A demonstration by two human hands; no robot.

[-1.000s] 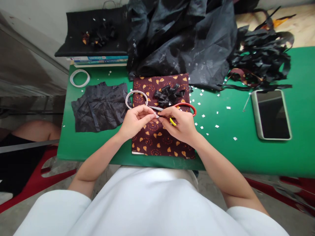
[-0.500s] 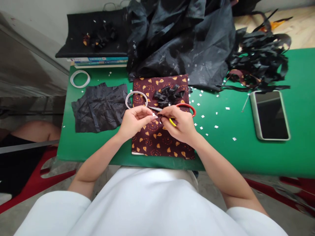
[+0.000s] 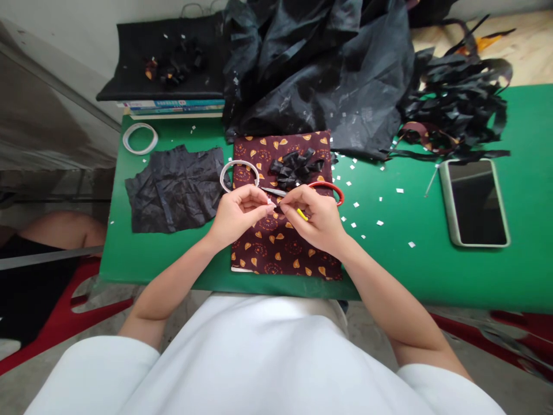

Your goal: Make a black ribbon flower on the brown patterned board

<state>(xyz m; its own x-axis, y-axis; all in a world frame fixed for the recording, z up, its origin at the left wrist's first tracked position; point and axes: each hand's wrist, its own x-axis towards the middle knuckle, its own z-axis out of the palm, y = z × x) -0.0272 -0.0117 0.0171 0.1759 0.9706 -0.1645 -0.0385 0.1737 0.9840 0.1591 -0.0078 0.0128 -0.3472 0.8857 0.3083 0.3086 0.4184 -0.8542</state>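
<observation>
Both hands meet over the patterned cloth near the front edge of the counter. From my remote position I log the left hand as closed in a fingertip pinch on a small white tab, thumb and forefinger together, the other fingers curled. I log the right hand as closed too: its fingertips pinch at the same tab, and a yellow piece shows under its fingers. Whether that piece belongs to the scissors lying just behind the hands, red loop toward the right edge, I cannot tell.

My judgement of the step: a small tab is being peeled or parted. It calls for a light, steady pinch, wrists low over the cloth, pulling slowly so the tab neither tears nor sticks to a fingertip.

A black ribbon bow sits on the cloth's rear half, a white tape ring at its left edge. White scraps dot the counter's right half.
</observation>
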